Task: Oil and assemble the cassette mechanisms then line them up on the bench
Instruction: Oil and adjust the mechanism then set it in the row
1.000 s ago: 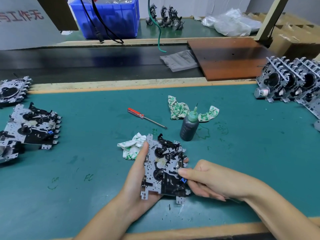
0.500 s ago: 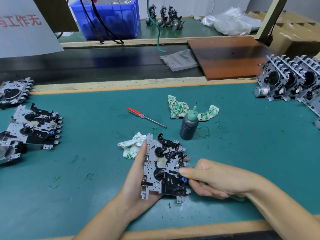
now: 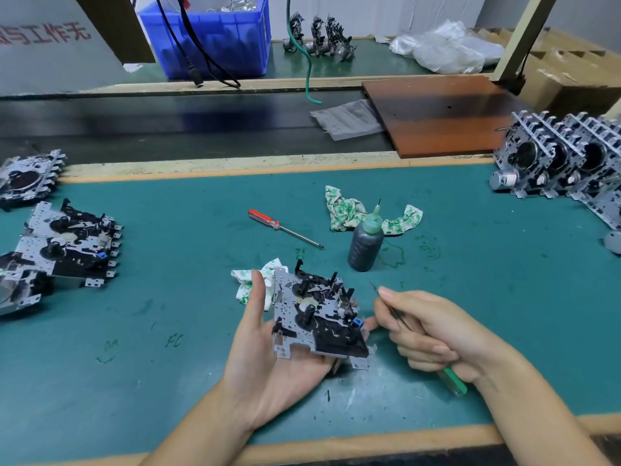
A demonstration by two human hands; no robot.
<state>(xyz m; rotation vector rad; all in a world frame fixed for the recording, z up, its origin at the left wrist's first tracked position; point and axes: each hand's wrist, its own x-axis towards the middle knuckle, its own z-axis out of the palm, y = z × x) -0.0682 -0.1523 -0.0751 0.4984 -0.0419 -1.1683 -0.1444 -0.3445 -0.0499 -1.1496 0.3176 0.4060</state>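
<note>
Mechanism [image 3: 316,317] lies face-up in the left hand [image 3: 268,358], just above the counter [image 3: 168,297], near its front edge. Palm under the plate, thumb up along the left edge, fingertips showing past the right edge by the blue tab. Long axis runs roughly away from the person, slightly tilted to the right.

Right hand [image 3: 433,334] sits just beside the mechanism, on its right. Its fingers curl round a thin tool [image 3: 452,381] with a green handle; the handle sticks out below the palm, the fine metal tip [image 3: 373,285] points up and left past the thumb, clear of the plate. Tip is near the mechanism's upper right corner, not touching.

Judgement: the next move depends on that gap. The tip must travel left and down into the black parts on the plate's right side, so the right hand is the working one and the left only steadies.

Oil bottle [image 3: 364,245] stands upright beyond the mechanism, well within right-hand reach. Screwdriver [image 3: 284,228] lies to its left. Done mechanisms [image 3: 67,243] are stacked at far left; that row is where this one likely goes.
</note>
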